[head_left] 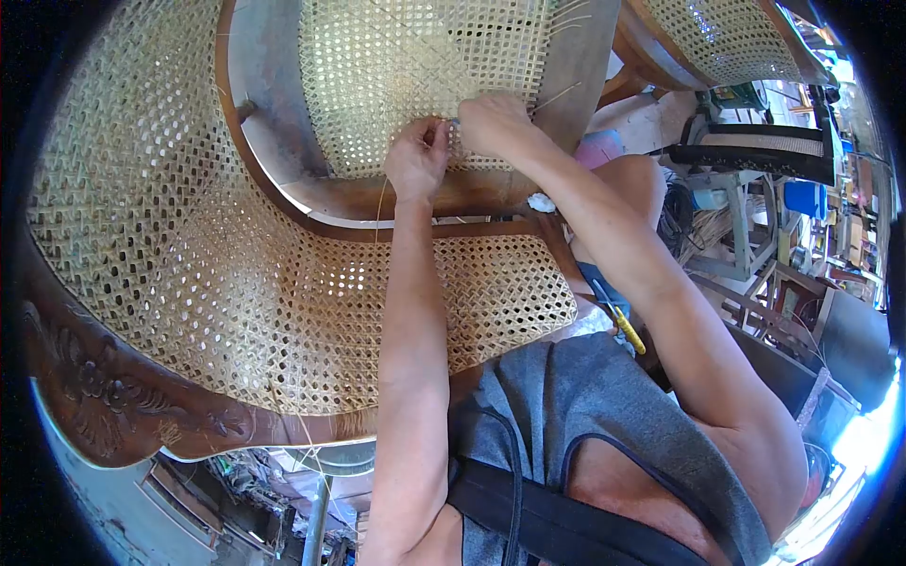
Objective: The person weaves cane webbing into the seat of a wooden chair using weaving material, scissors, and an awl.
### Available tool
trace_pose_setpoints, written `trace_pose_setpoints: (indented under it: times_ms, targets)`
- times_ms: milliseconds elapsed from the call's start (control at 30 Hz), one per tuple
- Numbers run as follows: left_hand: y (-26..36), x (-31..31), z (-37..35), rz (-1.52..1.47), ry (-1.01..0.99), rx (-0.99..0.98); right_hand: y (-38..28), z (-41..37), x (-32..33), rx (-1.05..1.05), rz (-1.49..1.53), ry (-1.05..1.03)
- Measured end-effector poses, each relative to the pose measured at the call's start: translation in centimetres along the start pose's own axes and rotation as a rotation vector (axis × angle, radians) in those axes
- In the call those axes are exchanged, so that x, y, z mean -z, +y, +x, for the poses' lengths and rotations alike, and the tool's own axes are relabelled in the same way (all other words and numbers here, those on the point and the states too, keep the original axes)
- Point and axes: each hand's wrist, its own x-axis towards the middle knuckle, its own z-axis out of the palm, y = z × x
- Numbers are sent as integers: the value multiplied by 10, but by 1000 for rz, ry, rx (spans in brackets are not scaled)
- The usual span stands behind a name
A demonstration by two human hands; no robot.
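the biggest thing in view is a cane chair (189, 236), tipped toward the camera so that its wide woven back fills the left half. the dark edge of the view cuts off its outer rim, and the carved wooden frame (104, 396) runs out of sight at the lower left. above it sits a smaller woven panel (415, 66), framed by a pale wooden rail (396, 198); its top is cut off too. a second chair (727, 38) shows only a corner at the upper right. that makes two chairs, and two woven panels on the near one.

both of the person's arms reach up from a grey vest at the bottom. the left hand (418, 158) lies against the lower edge of the smaller panel, fingers clenched on a thin cane strand (381, 208) that hangs down across the rail. the right hand (493, 123) is just beside it, touching the weave, fingers bent under; whether they grip anything i cannot tell, as the knuckles hide the tips. a bare knee (634, 179) shows beyond the right forearm.

one yellow-handled tool (629, 332) lies near the right elbow, half hidden by it.

there is no worktop; the chair rests over the lap. the room behind is a crowded workshop, blurred at the right, with one blue tub (804, 196).
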Motion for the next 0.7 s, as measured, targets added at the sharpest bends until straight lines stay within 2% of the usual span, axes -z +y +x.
trace_pose_setpoints:
  times_ms: [67,100,167,300,400,600,700]
  targets:
    - [3,0,-3,-74,-10,20,-1,-3,-2,-4,88,96]
    - [0,-2,-2,-73,-10,21,0,0,-4,-3,90,95]
    - [-8,-6,-1,-77,105,-125,3,9,-9,-30,106,36]
    - [-7,-12,-6,-96,148,-133,2,7,-10,-44,116,23]
    - [-4,-10,-7,-51,133,-134,2,9,-17,-35,130,89]
    - [8,-10,-10,67,164,-72,29,-15,7,-95,142,17]
    - [7,-11,-12,145,174,-99,57,-21,13,-158,179,135]
